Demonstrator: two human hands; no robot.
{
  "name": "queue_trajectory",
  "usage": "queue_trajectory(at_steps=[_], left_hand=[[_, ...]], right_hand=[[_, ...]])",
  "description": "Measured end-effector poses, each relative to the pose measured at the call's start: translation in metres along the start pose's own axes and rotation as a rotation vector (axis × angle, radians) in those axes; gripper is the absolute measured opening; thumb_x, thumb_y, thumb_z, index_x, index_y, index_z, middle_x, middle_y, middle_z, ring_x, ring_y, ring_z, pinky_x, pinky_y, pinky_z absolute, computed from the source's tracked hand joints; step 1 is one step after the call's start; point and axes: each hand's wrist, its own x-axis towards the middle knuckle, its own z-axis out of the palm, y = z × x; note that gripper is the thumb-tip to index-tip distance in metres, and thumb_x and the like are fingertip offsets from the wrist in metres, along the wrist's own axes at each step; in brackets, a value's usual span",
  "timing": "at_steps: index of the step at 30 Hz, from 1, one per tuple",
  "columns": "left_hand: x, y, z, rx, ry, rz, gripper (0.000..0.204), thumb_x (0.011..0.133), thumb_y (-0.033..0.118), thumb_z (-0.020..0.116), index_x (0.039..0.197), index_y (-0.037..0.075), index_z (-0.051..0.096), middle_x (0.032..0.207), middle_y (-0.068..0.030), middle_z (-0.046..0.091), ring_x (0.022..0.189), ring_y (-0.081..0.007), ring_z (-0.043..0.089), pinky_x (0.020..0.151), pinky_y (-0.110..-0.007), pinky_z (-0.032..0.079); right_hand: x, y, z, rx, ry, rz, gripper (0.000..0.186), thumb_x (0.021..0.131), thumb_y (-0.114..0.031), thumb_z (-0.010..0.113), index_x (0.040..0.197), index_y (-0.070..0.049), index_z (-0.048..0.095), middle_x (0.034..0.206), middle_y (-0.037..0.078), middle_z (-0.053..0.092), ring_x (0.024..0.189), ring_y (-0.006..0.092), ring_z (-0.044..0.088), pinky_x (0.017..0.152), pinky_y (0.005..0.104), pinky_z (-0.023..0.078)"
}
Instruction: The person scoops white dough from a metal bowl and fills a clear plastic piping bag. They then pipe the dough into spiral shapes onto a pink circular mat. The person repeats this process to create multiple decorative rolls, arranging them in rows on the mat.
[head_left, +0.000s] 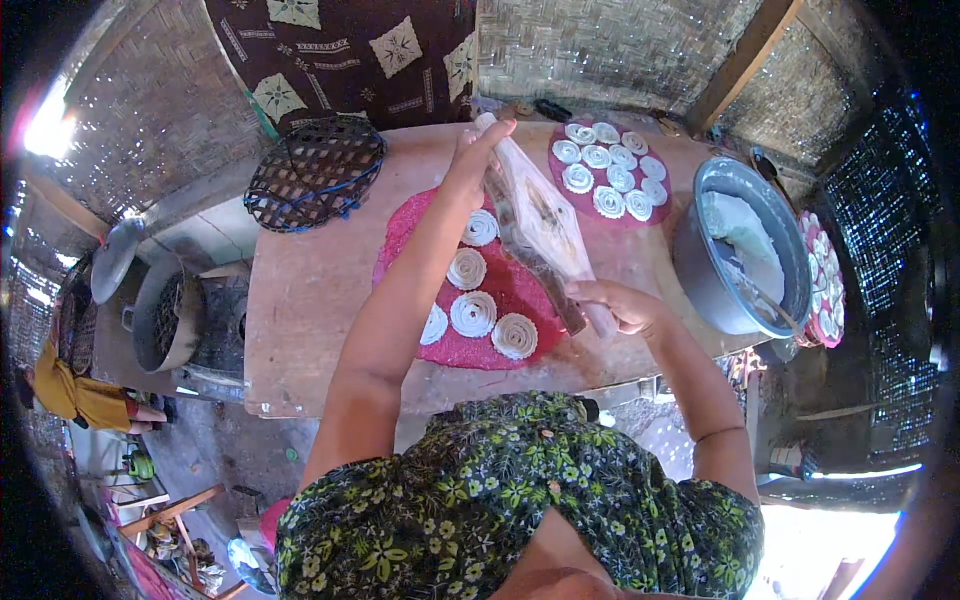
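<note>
Both my hands grip a long, two-part wooden tool, like a hand press [545, 215], held slantwise above the table. One part is pale and broad in the middle; a narrower brown bar runs along it. My left hand [474, 168] closes round its far end, and my right hand [615, 303] closes round its near end. Below it lies a red, round-edged mat [405, 235] with several white spiral coils of dough [473, 313]. My left forearm and the tool hide part of this mat. I cannot see whether dough is inside the tool.
A second mat of white coils [596, 157] lies at the back right of the wooden table [300, 300]. Beside it stands a grey basin [690, 250] holding white dough. A dark woven basket [315, 175] is at the back left. A pan [170, 310] and a person [80, 390] are farther left.
</note>
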Motion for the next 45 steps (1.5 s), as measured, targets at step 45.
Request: queue_trajectory(at_steps=[45], left_hand=[[0.019, -0.043, 0.011, -0.199, 0.076, -0.093, 0.031, 0.073, 0.023, 0.078, 0.085, 0.011, 0.052, 0.072, 0.0002, 0.053, 0.06, -0.0136, 0.052, 0.052, -0.032, 0.04]], right_hand=[[-0.018, 0.008, -0.015, -0.063, 0.19, -0.283, 0.047, 0.08, -0.047, 0.065, 0.085, 0.0, 0.063, 0.067, 0.009, 0.061, 0.052, 0.0162, 0.058, 0.047, 0.0276, 0.045]])
